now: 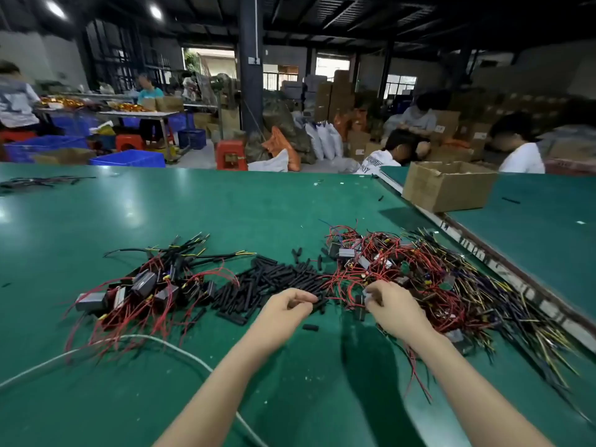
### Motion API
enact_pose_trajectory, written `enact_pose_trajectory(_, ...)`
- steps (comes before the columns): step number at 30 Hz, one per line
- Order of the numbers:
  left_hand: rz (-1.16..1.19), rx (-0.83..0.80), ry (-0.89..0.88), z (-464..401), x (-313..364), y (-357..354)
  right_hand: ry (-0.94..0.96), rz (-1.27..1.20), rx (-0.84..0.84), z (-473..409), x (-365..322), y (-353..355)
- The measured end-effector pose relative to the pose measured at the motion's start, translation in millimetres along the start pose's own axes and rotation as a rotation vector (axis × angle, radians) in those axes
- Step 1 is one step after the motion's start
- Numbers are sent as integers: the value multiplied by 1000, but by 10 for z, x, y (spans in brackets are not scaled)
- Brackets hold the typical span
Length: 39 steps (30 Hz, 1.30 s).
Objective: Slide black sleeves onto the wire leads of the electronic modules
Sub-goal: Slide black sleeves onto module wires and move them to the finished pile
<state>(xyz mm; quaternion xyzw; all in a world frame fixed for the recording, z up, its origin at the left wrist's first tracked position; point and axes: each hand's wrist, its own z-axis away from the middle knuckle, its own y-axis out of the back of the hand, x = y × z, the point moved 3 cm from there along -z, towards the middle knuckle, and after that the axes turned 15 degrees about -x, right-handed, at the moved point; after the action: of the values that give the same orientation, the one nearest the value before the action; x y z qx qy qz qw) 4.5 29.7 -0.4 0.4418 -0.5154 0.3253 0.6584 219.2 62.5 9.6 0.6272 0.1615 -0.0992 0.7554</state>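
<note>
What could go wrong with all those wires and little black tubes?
The right hand is pulling a module from the tangled wire pile, so red leads might snag and drag others along. The black sleeve pinched by the left hand is small and could slip. A loose sleeve near the hands could get knocked away.

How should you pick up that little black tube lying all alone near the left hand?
Pinch the short black sleeve across its middle, coming straight down from above: it lies flat on the green table, apart from the pile, so both long sides look free.
</note>
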Motion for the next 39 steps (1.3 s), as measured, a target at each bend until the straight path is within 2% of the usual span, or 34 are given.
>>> enact_pose_trajectory(5,113,46,-47,-132,-145,-28,-107,-228,25,-45,214,-11)
enact_pose_trajectory(8,205,67,-88,-170,-225,-52,-76,-282,-55,-33,315,-54)
enact_pose_trajectory(11,300,64,-105,-214,-281,-73,-62,10,-164,-45,279,-129)
enact_pose_trajectory(13,345,66,-109,-230,-345,-103,-85,132,-81,-67,231,-102)
enact_pose_trajectory(14,360,67,-113,-238,-388,-112,-69,63,-7,-69,213,-60)
enact_pose_trajectory(17,379,45,-125,-253,-492,-101,40,-448,261,-34,201,171)
enact_pose_trajectory(19,418,28,-137,-266,-516,-66,123,-823,357,18,143,335)
enact_pose_trajectory(21,467,20,-139,-282,-519,-36,205,-1076,407,53,36,453)
enact_pose_trajectory(25,571,-20,-153,-308,-515,-27,281,-1251,405,38,-188,679)
enact_pose_trajectory(28,615,-55,-165,-324,-506,-30,296,-1278,450,14,-286,772)
enact_pose_trajectory(31,634,-90,-173,-317,-490,-39,295,-1280,385,-18,-381,754)
enact_pose_trajectory(34,593,-83,-189,-317,-476,-45,429,-1424,324,-6,-469,823)
enact_pose_trajectory(39,519,-46,-296,-321,-426,-69,510,-1470,17,55,-716,731)
